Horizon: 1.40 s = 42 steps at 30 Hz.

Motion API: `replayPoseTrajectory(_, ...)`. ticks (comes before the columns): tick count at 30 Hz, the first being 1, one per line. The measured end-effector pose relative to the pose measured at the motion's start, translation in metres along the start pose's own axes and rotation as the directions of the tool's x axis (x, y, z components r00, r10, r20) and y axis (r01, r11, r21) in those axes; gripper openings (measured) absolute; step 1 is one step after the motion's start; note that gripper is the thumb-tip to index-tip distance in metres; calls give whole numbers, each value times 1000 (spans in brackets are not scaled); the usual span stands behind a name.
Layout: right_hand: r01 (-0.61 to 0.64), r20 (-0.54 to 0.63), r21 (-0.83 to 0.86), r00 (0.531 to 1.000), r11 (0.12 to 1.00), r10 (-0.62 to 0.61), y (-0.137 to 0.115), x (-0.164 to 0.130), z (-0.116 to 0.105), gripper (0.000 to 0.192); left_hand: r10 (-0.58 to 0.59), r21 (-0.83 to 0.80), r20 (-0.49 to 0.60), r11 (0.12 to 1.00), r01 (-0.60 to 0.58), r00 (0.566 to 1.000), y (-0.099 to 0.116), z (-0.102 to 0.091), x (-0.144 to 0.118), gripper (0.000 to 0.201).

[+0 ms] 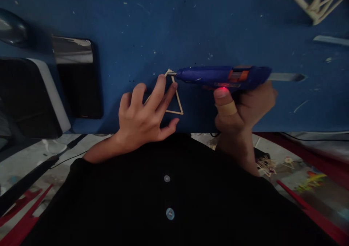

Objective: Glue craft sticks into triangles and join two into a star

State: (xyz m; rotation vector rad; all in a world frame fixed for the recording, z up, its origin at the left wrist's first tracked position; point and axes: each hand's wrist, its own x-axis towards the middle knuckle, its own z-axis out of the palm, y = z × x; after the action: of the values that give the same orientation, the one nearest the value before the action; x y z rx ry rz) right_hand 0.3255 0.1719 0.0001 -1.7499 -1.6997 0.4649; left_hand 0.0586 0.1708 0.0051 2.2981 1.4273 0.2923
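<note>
The stick triangle (174, 96) lies flat on the blue table (218, 27), its three sides already in place. The left hand (144, 116) presses it down with fingers spread. The right hand (242, 106), at 3 o'clock, grips the glue gun (223, 76), whose nozzle meets the 12 o'clock corner; possibly this joint is not yet glued.

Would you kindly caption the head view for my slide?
Left hand steadies a thin wooden-stick triangle while right hand aims a blue glue gun.
</note>
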Motion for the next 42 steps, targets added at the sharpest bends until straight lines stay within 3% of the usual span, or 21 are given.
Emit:
replayPoseTrajectory(5, 23, -84, 19, 996, 1000, -22, 4, -4, 2, 55, 65, 106, -60, 993, -59, 996, 5, -6, -2, 80)
replayPoseTrajectory(8, 15, -69, 12, 997, 1000, -14, 3, -2, 3, 58, 80, 150, -78, 986, -68, 994, 7, -8, -2, 78)
replayPoseTrajectory(12, 14, -13, -12, 1000, 1000, -15, 7, 0, 3, 59, 46, 85, -55, 996, -41, 997, 6, -6, -2, 78)
replayPoseTrajectory(18, 175, -163, -6, 971, 985, -173, 18, -3, 5, 51, -5, -21, -3, 1000, 5, 1000, -1, 0, -1, 83)
replayPoseTrajectory(25, 159, -93, -29, 983, 987, -161, 14, -2, 4, 56, 42, 37, -31, 998, -41, 999, -1, -3, -2, 85)
replayPoseTrajectory(28, 70, -86, -22, 994, 997, -72, 13, -3, 4, 58, 44, 74, -28, 996, -42, 999, 0, -3, -3, 83)
replayPoseTrajectory(31, -1, -56, -17, 998, 1000, 0, 9, -4, 4, 61, 0, 14, 12, 1000, 0, 1000, 0, -2, -2, 87)
replayPoseTrajectory(39, 29, -4, -33, 1000, 999, -29, 5, -3, -1, 65, 15, -67, -34, 998, -17, 999, -2, 2, 0, 91)
replayPoseTrajectory(42, 100, -17, -65, 995, 993, -101, 10, -3, -1, 62, 34, -85, -49, 996, -38, 998, -3, 3, -1, 91)
